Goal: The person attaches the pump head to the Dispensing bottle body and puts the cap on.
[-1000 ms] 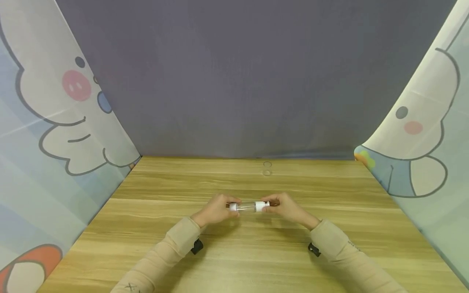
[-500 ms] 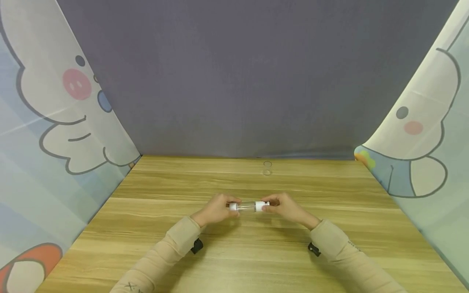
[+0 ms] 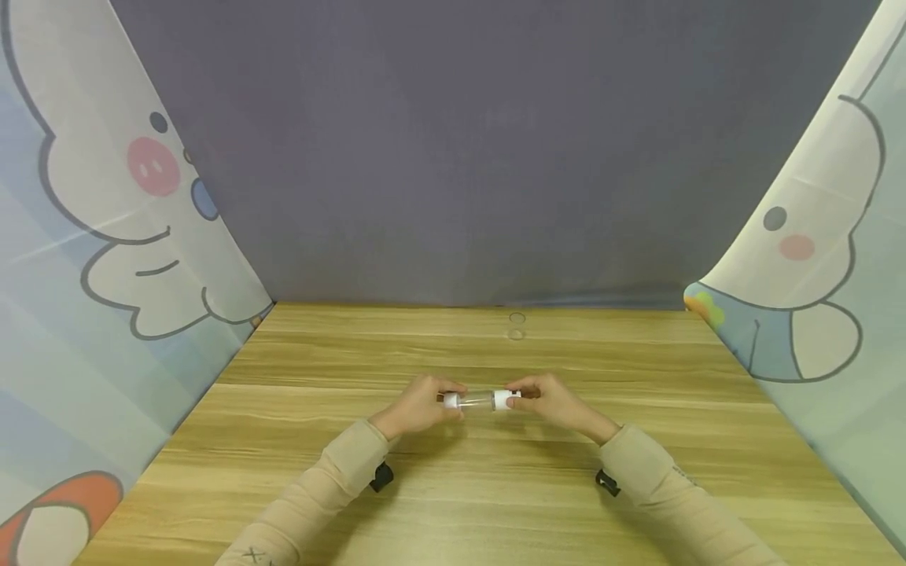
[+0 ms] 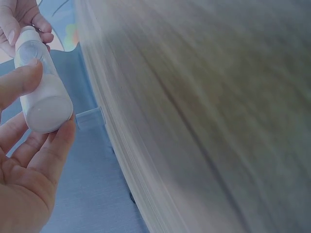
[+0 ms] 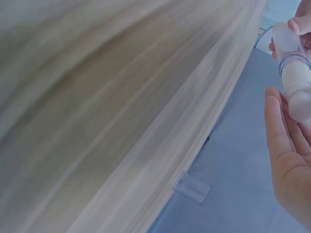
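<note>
A slim clear pump bottle (image 3: 476, 401) lies sideways between both hands, above the middle of the table. Its bottom end is white, and so is the pump top at the other end. My left hand (image 3: 419, 405) pinches the bottom end between thumb and fingers; in the left wrist view the round base (image 4: 48, 112) faces the camera. My right hand (image 3: 555, 405) holds the pump top from the right, with thumb in front and fingers behind. In the right wrist view the fingers (image 5: 277, 128) lie along the white pump top (image 5: 297, 90).
Toward the back of the wooden table (image 3: 340, 346) stands a clear open-looking cylinder (image 3: 517, 326), like a cap. A grey cloth (image 3: 453, 157) rises behind the table. Cartoon-print sheets hang at the left (image 3: 85, 259) and right (image 3: 814, 259) edges.
</note>
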`<state>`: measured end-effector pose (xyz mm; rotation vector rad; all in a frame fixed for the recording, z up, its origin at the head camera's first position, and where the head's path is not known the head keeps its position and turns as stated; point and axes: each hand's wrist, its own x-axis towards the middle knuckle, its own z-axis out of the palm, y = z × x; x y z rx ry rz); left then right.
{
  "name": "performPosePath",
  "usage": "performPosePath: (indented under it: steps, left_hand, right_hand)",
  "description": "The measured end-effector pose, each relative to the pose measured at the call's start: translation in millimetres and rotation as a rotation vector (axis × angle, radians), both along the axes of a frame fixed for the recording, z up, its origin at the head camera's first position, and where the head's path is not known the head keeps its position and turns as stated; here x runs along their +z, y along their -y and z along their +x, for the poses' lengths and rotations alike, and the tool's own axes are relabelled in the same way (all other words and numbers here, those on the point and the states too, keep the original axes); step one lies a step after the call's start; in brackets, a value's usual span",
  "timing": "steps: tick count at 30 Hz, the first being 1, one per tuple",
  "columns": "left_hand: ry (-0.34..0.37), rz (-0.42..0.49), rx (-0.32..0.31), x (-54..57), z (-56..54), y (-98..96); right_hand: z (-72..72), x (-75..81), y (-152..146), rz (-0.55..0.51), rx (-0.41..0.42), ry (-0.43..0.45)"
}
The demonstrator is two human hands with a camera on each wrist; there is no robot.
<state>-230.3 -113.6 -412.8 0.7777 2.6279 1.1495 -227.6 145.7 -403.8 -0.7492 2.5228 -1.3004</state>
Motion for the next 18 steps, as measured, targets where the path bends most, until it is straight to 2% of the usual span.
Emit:
performPosePath:
  steps: [6,9,11,18]
  left_hand:
    - [0.000,0.006,0.001,-2.1,-0.3,0.8]
    - [-0.004,0.007,-0.004,-3.2,-0.5,1.2]
    - [-0.004,0.008,-0.006,-3.8,-0.7,1.3]
    - [0.000,0.000,0.010,-2.3,-0.5,1.3]
  right_hand:
    - [15.7,23.2,7.6,0.014,0.007,0.011]
    - [19.2,28.4,9.0,0.023,0.012,0.020]
    - [17.9,26.5,8.6,0.024,0.016,0.019]
    - [-0.5,-1.9,2.3,0.016,-0.004,0.016]
